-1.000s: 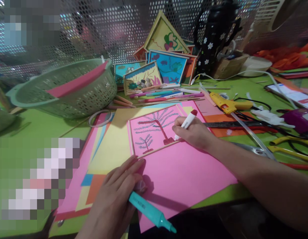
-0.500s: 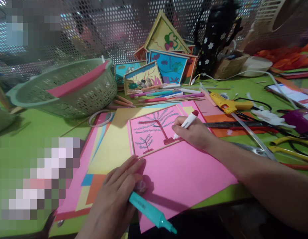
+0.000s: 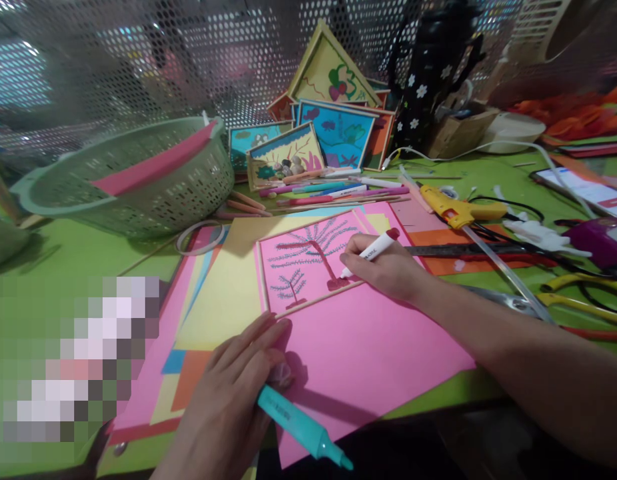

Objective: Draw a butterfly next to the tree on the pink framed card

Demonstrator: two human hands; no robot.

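My right hand pinches a white marker with a dark red end. Its tip meets the pink paper beside the base of a drawn red tree trunk. Thin wooden sticks border this drawing, which has a big teal-leaved tree and a smaller one. My left hand lies on the paper with its fingertips at the frame's lower left corner. A teal highlighter, uncapped, is held under that hand and points toward the lower right. Something small and pale shows by its thumb, too unclear to name.
Left stands a green colander with a pink strip across it. Framed pictures lean behind several pens. To the right lie a yellow glue gun, scissors, a phone and cables. A black flowered flask stands behind.
The white marker's tip has shifted slightly left, toward the trunk's base, with my right hand tilting it lower. My left hand and the highlighter stay in place.
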